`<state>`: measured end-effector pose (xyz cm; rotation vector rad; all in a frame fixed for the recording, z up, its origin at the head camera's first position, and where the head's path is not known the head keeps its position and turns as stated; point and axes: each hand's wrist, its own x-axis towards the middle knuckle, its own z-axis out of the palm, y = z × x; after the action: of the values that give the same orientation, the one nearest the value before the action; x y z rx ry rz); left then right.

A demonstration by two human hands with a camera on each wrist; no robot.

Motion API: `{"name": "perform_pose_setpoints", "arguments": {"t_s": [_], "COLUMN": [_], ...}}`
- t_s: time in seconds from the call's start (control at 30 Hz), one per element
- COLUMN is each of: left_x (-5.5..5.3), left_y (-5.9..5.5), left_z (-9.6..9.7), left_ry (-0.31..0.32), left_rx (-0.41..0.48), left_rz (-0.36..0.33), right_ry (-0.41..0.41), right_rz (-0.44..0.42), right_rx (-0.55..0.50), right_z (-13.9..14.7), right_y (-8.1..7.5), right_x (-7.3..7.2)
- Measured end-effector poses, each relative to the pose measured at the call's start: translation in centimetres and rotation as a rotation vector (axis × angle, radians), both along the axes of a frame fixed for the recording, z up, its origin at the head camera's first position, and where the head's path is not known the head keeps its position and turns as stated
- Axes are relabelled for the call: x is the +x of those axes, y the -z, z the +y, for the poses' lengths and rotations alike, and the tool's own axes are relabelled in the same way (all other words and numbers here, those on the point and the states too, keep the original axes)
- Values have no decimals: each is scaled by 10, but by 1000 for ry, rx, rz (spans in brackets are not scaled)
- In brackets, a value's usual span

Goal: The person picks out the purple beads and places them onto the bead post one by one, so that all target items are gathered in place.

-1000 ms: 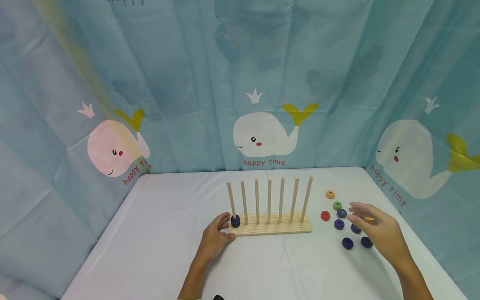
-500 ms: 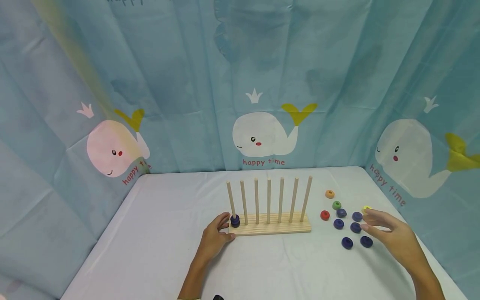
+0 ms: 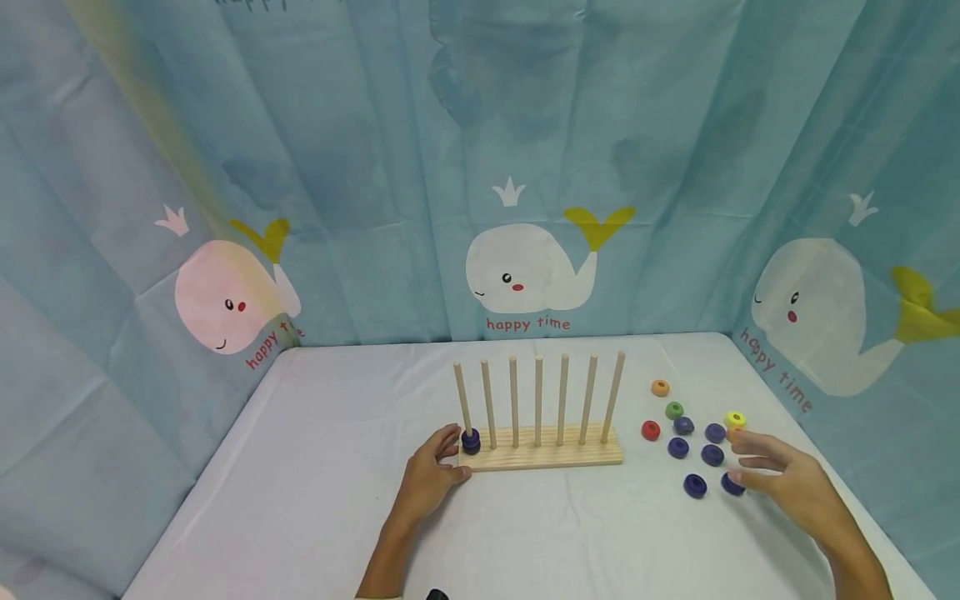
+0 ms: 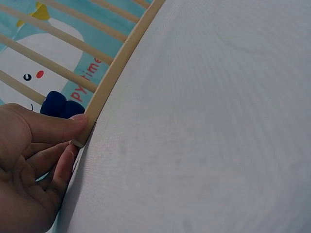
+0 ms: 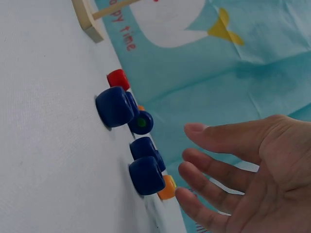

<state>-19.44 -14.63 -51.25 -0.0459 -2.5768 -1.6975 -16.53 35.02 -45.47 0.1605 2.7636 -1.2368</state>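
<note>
Our right hand (image 3: 789, 477) has dipped at frame right, loose and empty, seemingly choosing a bead (image 3: 731, 490), which needs a pinch, while our left hand (image 3: 429, 479) grips the rack (image 3: 555, 456).

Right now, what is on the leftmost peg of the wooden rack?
Two dark blue beads are stacked low on the leftmost peg; above them it is bare. They cover its lower end and the board directly beneath.

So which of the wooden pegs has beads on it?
The leftmost peg, nearest the left hand: dark blue beads sit at its foot, while the other six pegs are bare.
</note>
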Motion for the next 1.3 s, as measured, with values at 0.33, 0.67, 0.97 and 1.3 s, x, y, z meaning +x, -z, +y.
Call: {"name": "perform_pose_setpoints", "arguments": {"t_s": [0.33,0.67,0.97,1.3], "left_x": [-1,-2,-2,-2], "left_y": [1,1,3,4], "left_z": [-1,-1,-1,-1], "left_ry": [0,0,-8,-7], "left_rx": [0,-1,-6,0], "left_rz": [2,3,-5,-10], "right_ry": [1,-20,-69,-28], "right_rz": [-56,-29,16,-22], "right_rx": [22,31,43,84], "right_z": [4,9,10,10], "right_y": [4,14,20,23], "right_x": [-6,-8,-6,-7]}}
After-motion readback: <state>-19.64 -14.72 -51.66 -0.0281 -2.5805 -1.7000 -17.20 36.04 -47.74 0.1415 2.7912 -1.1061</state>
